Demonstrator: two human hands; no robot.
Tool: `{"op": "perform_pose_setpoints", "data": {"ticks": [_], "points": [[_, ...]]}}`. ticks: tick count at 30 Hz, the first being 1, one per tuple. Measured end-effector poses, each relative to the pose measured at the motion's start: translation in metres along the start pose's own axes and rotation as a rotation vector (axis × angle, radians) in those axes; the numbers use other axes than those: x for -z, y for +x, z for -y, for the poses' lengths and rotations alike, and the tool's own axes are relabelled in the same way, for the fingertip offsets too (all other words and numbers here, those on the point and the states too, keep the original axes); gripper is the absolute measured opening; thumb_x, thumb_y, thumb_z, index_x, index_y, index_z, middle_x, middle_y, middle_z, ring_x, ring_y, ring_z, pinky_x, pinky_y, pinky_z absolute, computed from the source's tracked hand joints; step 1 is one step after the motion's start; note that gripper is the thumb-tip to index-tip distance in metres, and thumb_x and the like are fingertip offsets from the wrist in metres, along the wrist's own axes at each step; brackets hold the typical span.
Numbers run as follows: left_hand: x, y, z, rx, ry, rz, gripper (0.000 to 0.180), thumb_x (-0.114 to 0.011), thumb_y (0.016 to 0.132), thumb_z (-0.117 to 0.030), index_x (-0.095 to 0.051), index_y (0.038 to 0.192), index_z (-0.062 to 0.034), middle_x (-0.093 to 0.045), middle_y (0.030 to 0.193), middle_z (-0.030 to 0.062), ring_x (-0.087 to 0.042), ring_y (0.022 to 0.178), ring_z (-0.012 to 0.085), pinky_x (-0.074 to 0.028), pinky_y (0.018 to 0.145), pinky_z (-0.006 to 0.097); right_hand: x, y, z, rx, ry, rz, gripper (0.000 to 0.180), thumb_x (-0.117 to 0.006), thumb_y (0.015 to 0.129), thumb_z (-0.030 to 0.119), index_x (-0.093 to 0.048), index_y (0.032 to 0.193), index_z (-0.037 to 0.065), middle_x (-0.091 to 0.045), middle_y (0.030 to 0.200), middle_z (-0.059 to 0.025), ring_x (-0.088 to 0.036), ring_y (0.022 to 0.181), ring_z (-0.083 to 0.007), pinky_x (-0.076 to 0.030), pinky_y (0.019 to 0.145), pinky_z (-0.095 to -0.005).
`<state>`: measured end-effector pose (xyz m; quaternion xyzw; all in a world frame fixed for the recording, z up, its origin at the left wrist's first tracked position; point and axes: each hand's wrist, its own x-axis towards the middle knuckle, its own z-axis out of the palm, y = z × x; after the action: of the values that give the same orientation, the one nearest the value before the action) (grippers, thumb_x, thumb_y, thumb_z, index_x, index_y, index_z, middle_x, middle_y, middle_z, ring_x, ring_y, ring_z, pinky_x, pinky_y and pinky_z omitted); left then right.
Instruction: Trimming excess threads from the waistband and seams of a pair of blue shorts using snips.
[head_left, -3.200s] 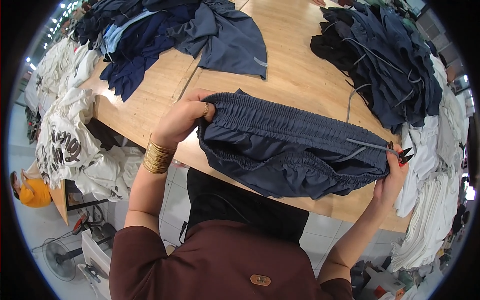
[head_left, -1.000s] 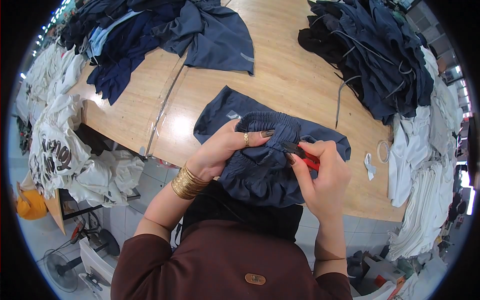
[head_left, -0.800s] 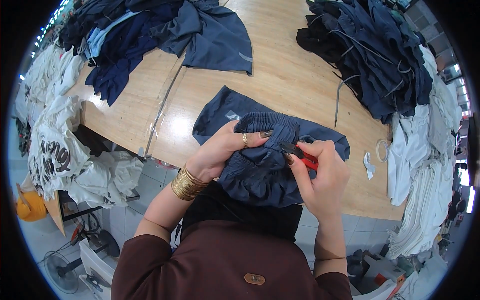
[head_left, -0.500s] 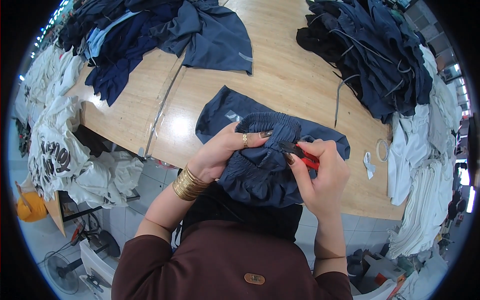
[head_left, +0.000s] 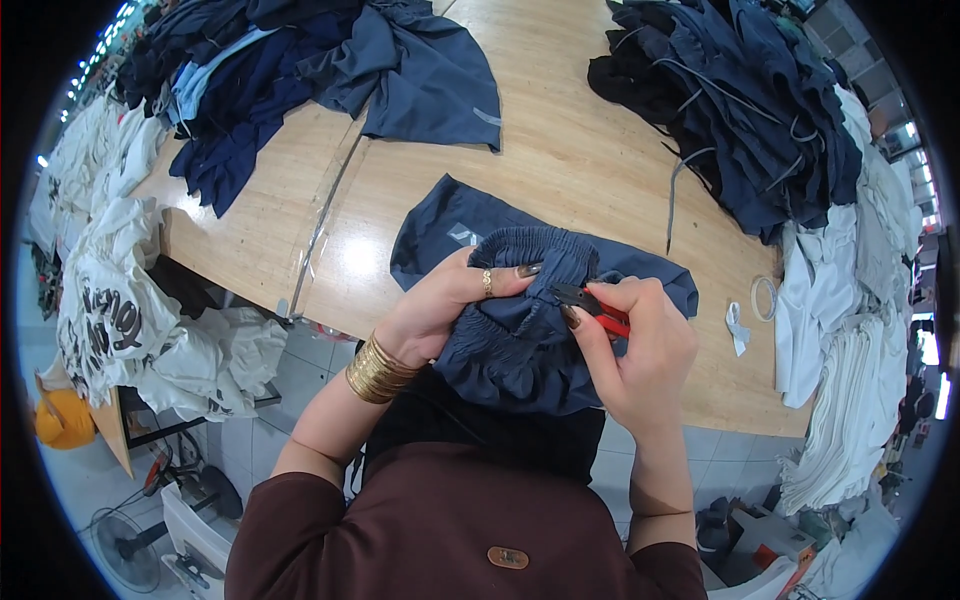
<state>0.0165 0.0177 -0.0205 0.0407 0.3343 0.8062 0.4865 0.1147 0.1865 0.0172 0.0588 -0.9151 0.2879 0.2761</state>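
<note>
The right hand (head_left: 640, 345) is gripping red snips (head_left: 600, 308) at the navy shorts (head_left: 520, 330) (left hand (head_left: 450, 305) pinching the waistband), risking nicking the fabric

The shorts (head_left: 520, 330) bunched at the near edge of the table (head_left: 560, 170) are a plain dark navy, with a small pale grey mark on the leg lying flat. The snips (head_left: 598, 308) have red handles and dark blades. The left hand (head_left: 445, 305) wears a gold ring, a stack of gold bangles (head_left: 378, 368) at the wrist, and dark brown nail polish; the right hand (head_left: 635, 350) has the same polish. The sleeves are maroon brown. The table is light honey-coloured wood. At its far left corner lies a heap of navy and light blue garments (head_left: 300, 70); at the far right, a black and navy pile (head_left: 740, 110). White shirts (head_left: 110, 300) with black print hang off the left edge.
</note>
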Motion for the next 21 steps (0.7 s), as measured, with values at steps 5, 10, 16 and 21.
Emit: {"op": "perform_pose_setpoints", "data": {"ticks": [5,10,16,21], "points": [[0.004,0.001,0.0,0.019,-0.05,0.021,0.027,-0.058,0.086,-0.006,-0.056,0.111,0.0038,-0.065,0.104,0.0109,-0.064,0.091,0.0156,-0.053,0.079,0.028,-0.003,0.001,-0.001,-0.084,0.066,-0.022,0.02,-0.072,0.074,0.01,-0.057,0.085,0.003,-0.058,0.071,-0.007,-0.057,0.059,-0.0223,-0.045,0.053,-0.0282],[0.01,0.001,0.001,0.041,-0.173,0.003,0.028,-0.057,0.087,-0.005,-0.056,0.113,0.0042,-0.064,0.106,0.0119,-0.064,0.093,0.0174,-0.053,0.082,0.029,-0.008,-0.001,-0.023,-0.38,0.367,0.003,0.043,-0.075,0.075,0.016,-0.055,0.111,0.004,-0.057,0.082,-0.0044,-0.052,0.072,-0.0109,-0.042,0.061,-0.0206],[0.031,-0.005,-0.012,-0.033,-0.142,-0.035,0.028,-0.057,0.086,-0.004,-0.056,0.112,0.0068,-0.064,0.105,0.0134,-0.065,0.092,0.0195,-0.053,0.082,0.03,-0.001,-0.006,-0.074,-0.626,0.649,0.623,0.03,-0.078,0.069,0.012,-0.06,0.089,-0.001,-0.053,0.076,0.0003,-0.044,0.071,-0.0062,-0.037,0.06,-0.0205],[0.057,-0.022,-0.033,-0.174,-0.021,-0.227,0.026,-0.056,0.085,-0.003,-0.057,0.11,0.0062,-0.065,0.102,0.0137,-0.066,0.087,0.0195,-0.054,0.079,0.03,0.033,-0.007,-0.088,-0.312,0.502,0.767,0.023,-0.077,0.069,0.01,-0.057,0.074,-0.001,-0.049,0.064,0.0021,-0.041,0.062,-0.0057,-0.033,0.055,-0.0212]]}}
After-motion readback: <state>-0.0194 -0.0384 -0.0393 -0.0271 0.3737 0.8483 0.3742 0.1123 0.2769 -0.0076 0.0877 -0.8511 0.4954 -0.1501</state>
